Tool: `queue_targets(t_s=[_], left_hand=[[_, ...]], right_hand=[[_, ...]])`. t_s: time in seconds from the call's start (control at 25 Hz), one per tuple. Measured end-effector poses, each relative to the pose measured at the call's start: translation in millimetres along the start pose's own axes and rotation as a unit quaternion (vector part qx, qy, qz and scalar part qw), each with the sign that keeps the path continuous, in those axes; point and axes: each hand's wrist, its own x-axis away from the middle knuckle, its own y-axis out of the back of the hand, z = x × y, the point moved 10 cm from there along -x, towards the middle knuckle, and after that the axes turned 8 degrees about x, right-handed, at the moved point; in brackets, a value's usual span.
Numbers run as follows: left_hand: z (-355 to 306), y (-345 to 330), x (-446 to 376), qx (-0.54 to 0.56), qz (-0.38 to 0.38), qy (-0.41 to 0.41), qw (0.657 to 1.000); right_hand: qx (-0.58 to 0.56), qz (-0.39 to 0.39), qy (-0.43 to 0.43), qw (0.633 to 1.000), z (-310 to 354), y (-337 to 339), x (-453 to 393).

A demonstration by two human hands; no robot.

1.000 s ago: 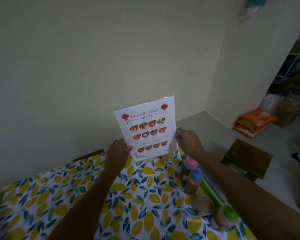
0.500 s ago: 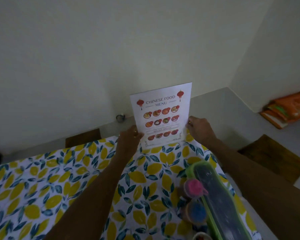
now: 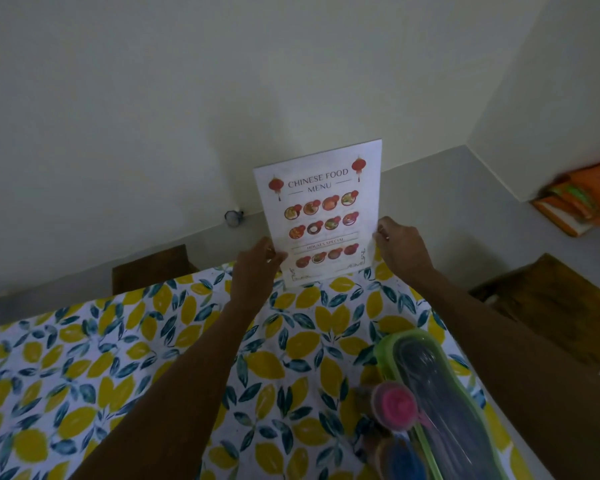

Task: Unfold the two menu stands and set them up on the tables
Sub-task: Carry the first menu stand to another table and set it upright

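Observation:
A white menu stand point(image 3: 321, 209) printed "Chinese Food Menu" stands upright at the far edge of the table point(image 3: 118, 368), which wears a lemon-print cloth. My left hand point(image 3: 257, 268) grips the stand's lower left edge. My right hand point(image 3: 400, 247) holds its lower right edge. The stand's bottom edge rests on the cloth. Only one menu stand is in view.
A green-rimmed lidded container point(image 3: 440, 400) lies at the table's right, with a pink-capped bottle point(image 3: 395, 407) and a blue-capped bottle point(image 3: 400, 459) beside it. Wooden stools sit behind the table point(image 3: 151, 268) and to the right point(image 3: 561, 310). Orange packets point(image 3: 582, 202) lie on the floor.
The view has shifted lower and closer over the table. The menu stand has come down from just above the cloth to rest on it, still held by both hands.

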Motion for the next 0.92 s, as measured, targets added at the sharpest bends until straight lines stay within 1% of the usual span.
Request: queue_targets(t_s=[0.2, 0.32, 0.44, 0.52, 0.6, 0.68, 0.76, 0.84, 0.92], left_hand=[[4.5, -2.6, -1.4, -0.012, 0.004, 0.007, 1.0], [-0.7, -3.3, 1.3, -0.024, 0.016, 0.009, 1.0], [-7.1, 7.9, 12.2, -0.021, 0.007, 0.013, 1.0], [-16.1, 20.6, 24.7, -0.018, -0.003, 0.009, 1.0], [-28.1, 42.0, 46.2, -0.051, -0.014, -0.018, 0.998], [-38.9, 65.0, 73.1, -0.106, -0.019, -0.058, 0.993], [-45.3, 90.4, 106.2, -0.167, -0.017, -0.097, 0.981], [-44.5, 115.4, 138.7, -0.227, -0.019, -0.12, 0.966], [-34.8, 151.5, 182.8, -0.266, -0.024, -0.138, 0.954]], right_hand=[[-0.031, -0.013, -0.04, 0.999, -1.9, -1.3, 6.1], [-0.072, 0.01, -0.094, 0.993, -8.8, -3.7, 9.8], [-0.105, 0.041, -0.16, 0.981, -14.6, -2.9, 25.8], [-0.09, 0.044, -0.168, 0.981, -9.7, 5.1, 38.8], [-0.068, 0.042, -0.152, 0.985, 10.9, 19.0, 58.3], [-0.056, 0.033, -0.115, 0.991, 43.4, 34.5, 82.7], [-0.031, 0.022, -0.056, 0.998, 88.1, 48.7, 114.4], [0.003, 0.026, 0.002, 1.0, 133.7, 54.8, 147.8], [0.028, 0.02, 0.038, 0.999, 182.9, 58.0, 191.5]])
